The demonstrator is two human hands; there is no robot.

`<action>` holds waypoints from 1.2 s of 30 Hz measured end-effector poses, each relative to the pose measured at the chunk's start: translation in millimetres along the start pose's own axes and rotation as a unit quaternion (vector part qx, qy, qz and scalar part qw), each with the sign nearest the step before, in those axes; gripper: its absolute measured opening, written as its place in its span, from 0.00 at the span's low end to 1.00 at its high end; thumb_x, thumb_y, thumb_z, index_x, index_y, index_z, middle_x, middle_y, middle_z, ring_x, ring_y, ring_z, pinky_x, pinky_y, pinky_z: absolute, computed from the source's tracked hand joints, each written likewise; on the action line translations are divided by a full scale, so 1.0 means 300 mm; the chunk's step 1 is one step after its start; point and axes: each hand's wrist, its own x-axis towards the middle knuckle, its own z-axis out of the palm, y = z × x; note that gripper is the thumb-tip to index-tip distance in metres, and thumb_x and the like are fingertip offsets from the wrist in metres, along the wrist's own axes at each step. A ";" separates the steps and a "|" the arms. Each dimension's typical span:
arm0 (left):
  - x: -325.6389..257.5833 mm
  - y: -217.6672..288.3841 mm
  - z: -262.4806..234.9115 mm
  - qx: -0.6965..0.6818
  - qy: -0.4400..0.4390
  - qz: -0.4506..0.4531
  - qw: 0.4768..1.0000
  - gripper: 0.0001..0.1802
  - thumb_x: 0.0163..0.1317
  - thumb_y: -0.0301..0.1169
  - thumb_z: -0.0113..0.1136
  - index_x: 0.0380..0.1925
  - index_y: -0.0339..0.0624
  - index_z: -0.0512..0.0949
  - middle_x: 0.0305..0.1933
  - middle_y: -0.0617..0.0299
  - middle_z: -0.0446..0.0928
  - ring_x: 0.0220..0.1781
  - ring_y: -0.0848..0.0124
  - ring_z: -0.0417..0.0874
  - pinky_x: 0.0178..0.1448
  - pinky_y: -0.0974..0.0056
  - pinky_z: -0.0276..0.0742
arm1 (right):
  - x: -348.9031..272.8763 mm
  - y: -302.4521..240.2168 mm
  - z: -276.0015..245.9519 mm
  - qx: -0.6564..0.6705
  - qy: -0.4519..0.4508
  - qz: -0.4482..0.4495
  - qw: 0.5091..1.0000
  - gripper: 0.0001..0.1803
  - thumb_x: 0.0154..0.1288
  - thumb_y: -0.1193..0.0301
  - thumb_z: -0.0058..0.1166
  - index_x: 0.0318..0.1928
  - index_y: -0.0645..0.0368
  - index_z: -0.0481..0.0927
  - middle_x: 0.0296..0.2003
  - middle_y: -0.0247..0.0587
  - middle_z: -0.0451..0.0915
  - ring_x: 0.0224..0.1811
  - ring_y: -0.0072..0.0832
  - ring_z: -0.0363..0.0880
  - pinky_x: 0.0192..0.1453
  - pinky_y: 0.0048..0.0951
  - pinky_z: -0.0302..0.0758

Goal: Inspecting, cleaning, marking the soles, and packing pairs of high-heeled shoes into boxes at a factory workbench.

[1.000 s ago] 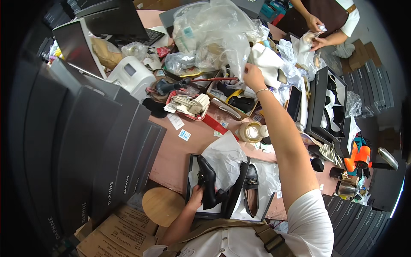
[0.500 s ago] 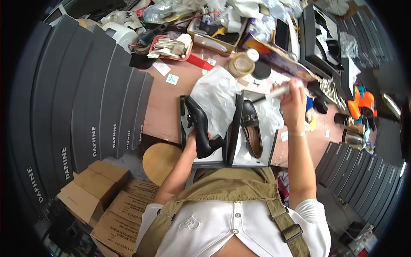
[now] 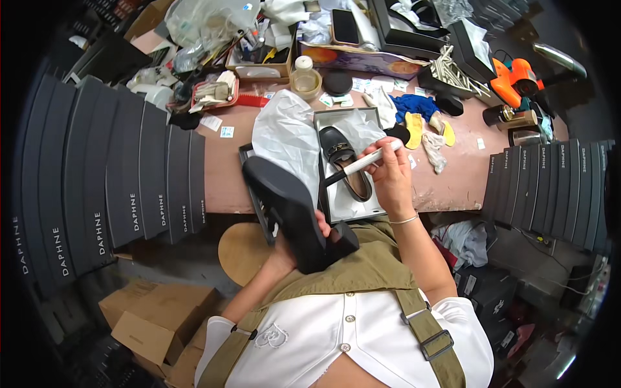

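My left hand (image 3: 283,256) grips a black block-heeled shoe (image 3: 279,194), tilted so that its dark sole faces up and its heel points toward my right. A slim white-handled brush (image 3: 362,161) with a dark tip is pinched in my right hand (image 3: 392,178). Its tip hovers near the shoe's right side; whether it touches I cannot tell. The matching black shoe (image 3: 336,145), with a metal trim on its front, lies in an open shoe box (image 3: 372,211) behind the brush. White tissue paper (image 3: 284,123) spreads over the box's left half.
Dark shoe boxes stand in a row at left (image 3: 123,174) and right (image 3: 550,187). Behind the work lie a jar (image 3: 305,82), a round black lid (image 3: 337,83), a blue cloth (image 3: 414,105) and yellow finger-shaped scraps (image 3: 413,129). A round wooden stool (image 3: 242,249) and cartons (image 3: 152,317) sit lower left.
My left hand has lifted the shoe and turned it from side-on to sole up. My right hand has brought the brush closer to it. The whole view has shifted.
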 end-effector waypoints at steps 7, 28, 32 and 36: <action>-0.005 0.027 0.131 -0.059 -0.043 -0.117 0.990 0.25 0.68 0.42 0.48 0.56 0.32 0.66 0.38 0.48 0.75 0.33 0.58 0.82 0.40 0.54 0.80 | -0.045 0.005 0.004 -0.012 -0.025 0.031 0.999 0.08 0.72 0.66 0.45 0.43 0.57 0.70 0.33 0.36 0.73 0.35 0.26 0.75 0.43 0.29 0.76; -0.083 -0.062 0.047 0.235 -0.042 -0.103 0.966 0.18 0.64 0.40 0.54 0.39 0.34 0.72 0.39 0.53 0.73 0.40 0.58 0.81 0.46 0.49 0.77 | 0.244 0.007 -0.242 0.051 0.092 -0.050 0.993 0.16 0.73 0.60 0.41 0.27 0.52 0.66 0.19 0.29 0.63 0.17 0.19 0.59 0.21 0.22 0.60; -0.062 -0.090 0.055 -0.047 -0.018 0.076 0.996 0.25 0.63 0.47 0.53 0.44 0.32 0.73 0.48 0.49 0.73 0.46 0.58 0.80 0.51 0.56 0.77 | 0.298 -0.365 -0.227 0.260 0.020 -0.107 0.959 0.10 0.72 0.67 0.47 0.34 0.59 0.69 0.26 0.34 0.69 0.15 0.15 0.56 0.18 0.18 0.60; -0.031 -0.071 0.097 -0.149 0.115 0.034 0.981 0.21 0.63 0.42 0.51 0.39 0.31 0.75 0.35 0.51 0.78 0.39 0.64 0.82 0.45 0.60 0.82 | 0.158 -0.308 -0.121 0.392 -0.037 0.026 0.919 0.19 0.72 0.60 0.46 0.50 0.65 0.70 0.36 0.43 0.78 0.21 0.15 0.66 0.23 0.16 0.69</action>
